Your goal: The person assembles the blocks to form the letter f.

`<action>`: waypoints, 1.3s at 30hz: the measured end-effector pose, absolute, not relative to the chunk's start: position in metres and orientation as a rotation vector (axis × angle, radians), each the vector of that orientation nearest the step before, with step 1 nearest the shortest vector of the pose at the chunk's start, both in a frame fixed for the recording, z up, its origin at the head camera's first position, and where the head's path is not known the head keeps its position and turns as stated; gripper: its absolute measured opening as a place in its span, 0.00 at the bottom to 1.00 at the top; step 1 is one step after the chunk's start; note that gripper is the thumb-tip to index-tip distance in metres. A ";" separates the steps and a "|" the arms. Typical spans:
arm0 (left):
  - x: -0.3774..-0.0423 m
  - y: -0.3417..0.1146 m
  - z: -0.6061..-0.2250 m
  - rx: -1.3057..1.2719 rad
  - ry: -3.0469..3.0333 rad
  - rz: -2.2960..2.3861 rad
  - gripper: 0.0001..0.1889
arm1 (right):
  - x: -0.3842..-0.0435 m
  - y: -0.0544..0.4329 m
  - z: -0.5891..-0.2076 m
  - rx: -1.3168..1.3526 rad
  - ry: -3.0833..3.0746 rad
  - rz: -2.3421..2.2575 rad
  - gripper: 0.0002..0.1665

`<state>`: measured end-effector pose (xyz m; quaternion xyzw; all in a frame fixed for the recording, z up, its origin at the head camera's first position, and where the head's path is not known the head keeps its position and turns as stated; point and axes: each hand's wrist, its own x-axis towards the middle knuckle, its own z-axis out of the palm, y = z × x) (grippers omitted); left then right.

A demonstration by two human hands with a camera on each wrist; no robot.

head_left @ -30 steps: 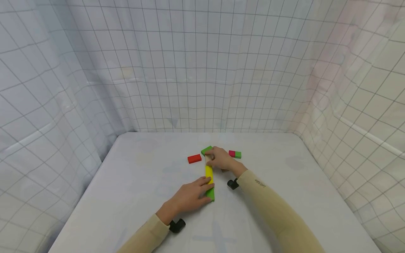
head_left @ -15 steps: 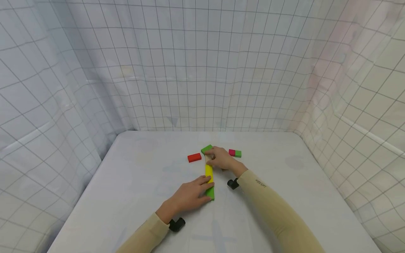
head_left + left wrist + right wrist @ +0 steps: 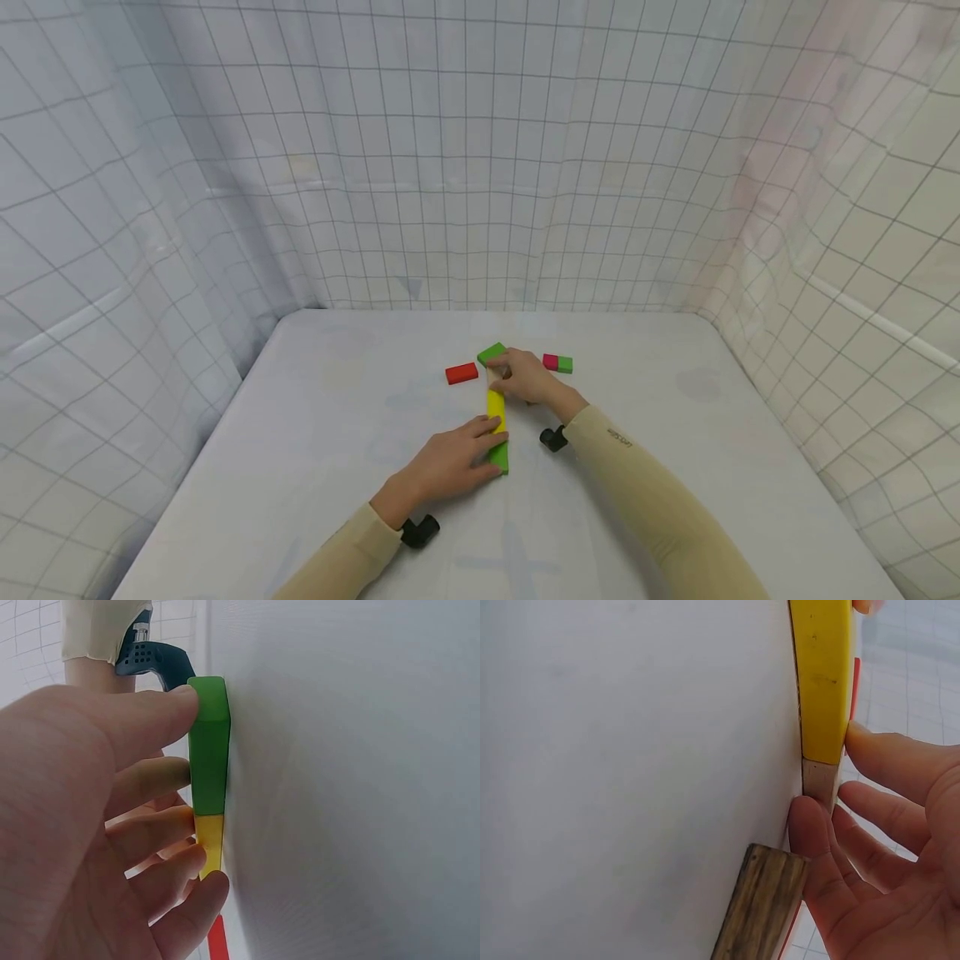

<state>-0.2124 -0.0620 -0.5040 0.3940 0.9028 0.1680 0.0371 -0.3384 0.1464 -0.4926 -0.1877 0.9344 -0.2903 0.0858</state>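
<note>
A row of blocks runs away from me on the white table: a green block point(image 3: 499, 458) nearest, then a yellow block point(image 3: 496, 403), then a pale wooden block point(image 3: 493, 377). My left hand point(image 3: 452, 461) rests on the near part with spread fingers. In the left wrist view its thumb touches the end of the green block point(image 3: 209, 761), and its fingers reach along to the yellow. At the far part, my right hand point(image 3: 528, 377) pinches the pale wooden block point(image 3: 819, 781), its thumb by the seam with the yellow. Another green block point(image 3: 491, 353) lies angled beyond the fingertips.
Left of the row lies a red block point(image 3: 461, 373). To the right, a pink block point(image 3: 551, 362) and a small green block point(image 3: 566, 364) sit side by side. A dark brown wooden block point(image 3: 761, 904) is close by my right fingers. Gridded white curtains point(image 3: 495, 183) surround the table.
</note>
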 end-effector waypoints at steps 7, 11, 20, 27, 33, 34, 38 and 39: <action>-0.212 -0.061 -0.503 1.185 2.767 0.504 0.29 | -0.335 0.147 -0.491 -0.570 2.769 -0.896 0.27; -0.212 -0.060 -0.503 1.178 2.772 0.485 0.30 | -0.333 0.147 -0.490 -0.575 2.784 -0.875 0.27; -0.214 -0.065 -0.502 1.180 2.799 0.511 0.31 | -0.329 0.149 -0.489 -0.608 2.822 -0.789 0.28; -0.223 -0.077 -0.486 1.040 2.872 0.593 0.26 | -0.321 0.153 -0.489 -0.691 2.904 -0.659 0.29; -0.247 -0.088 -0.480 0.932 2.979 0.685 0.23 | -0.315 0.154 -0.489 -0.747 2.901 -0.577 0.28; -0.252 -0.089 -0.479 0.914 3.000 0.703 0.22 | -0.314 0.154 -0.489 -0.759 2.902 -0.570 0.28; -0.274 -0.093 -0.480 0.829 3.058 0.786 0.20 | -0.310 0.153 -0.488 -0.768 2.905 -0.553 0.26; -0.279 -0.094 -0.480 0.798 3.056 0.809 0.20 | -0.310 0.152 -0.488 -0.757 2.903 -0.549 0.26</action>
